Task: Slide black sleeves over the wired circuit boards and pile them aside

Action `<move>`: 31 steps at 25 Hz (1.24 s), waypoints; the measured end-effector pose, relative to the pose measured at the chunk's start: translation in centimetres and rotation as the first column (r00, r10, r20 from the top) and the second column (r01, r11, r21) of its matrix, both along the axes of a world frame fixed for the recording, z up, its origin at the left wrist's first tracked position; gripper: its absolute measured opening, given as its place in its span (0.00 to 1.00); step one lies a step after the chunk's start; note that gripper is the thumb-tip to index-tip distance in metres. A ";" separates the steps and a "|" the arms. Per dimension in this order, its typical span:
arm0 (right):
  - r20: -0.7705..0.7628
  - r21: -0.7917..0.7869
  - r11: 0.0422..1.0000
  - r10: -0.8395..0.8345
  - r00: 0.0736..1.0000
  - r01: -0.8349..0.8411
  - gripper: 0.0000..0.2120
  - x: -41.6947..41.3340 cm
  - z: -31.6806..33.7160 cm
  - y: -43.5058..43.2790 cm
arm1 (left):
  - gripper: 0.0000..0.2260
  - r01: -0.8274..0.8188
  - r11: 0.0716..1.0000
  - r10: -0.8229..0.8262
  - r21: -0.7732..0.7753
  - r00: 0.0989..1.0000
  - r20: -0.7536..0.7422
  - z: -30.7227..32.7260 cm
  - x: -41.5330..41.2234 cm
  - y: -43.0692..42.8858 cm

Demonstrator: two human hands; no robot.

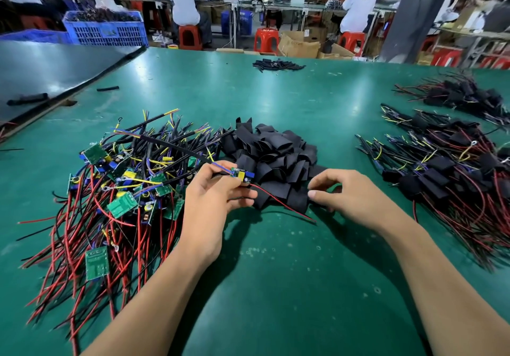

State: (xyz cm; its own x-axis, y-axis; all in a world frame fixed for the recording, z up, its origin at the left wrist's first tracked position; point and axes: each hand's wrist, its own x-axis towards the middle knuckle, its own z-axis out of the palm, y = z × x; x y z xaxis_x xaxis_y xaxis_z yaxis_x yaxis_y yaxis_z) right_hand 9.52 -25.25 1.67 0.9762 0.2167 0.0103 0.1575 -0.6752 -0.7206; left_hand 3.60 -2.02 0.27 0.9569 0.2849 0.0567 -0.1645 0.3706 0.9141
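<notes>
Beyond the left hand point(210, 199), blue crate point(107, 34) holds cables point(102, 14).

no legible text, label, brand or number anywhere

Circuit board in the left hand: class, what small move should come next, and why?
Probably lift the black sleeve off the sleeve pile and bring its open end to the circuit board. The left hand holds that board bare, and the right hand pinches the sleeve at the pile's near edge.
</notes>
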 end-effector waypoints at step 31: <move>-0.102 0.152 0.988 0.038 0.994 -0.022 0.19 0.5 -0.1 -2.4 | 0.07 -0.174 0.975 0.182 -0.138 0.982 0.043 0.6 0.3 -0.6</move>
State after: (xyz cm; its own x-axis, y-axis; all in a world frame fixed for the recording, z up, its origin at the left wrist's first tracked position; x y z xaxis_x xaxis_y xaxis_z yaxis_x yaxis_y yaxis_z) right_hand 9.99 -27.63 1.61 0.9666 0.2500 -0.0570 0.0946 -0.5540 -0.8271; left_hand 3.92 -2.64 0.85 0.8865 0.4590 0.0579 -0.2874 0.4483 0.8464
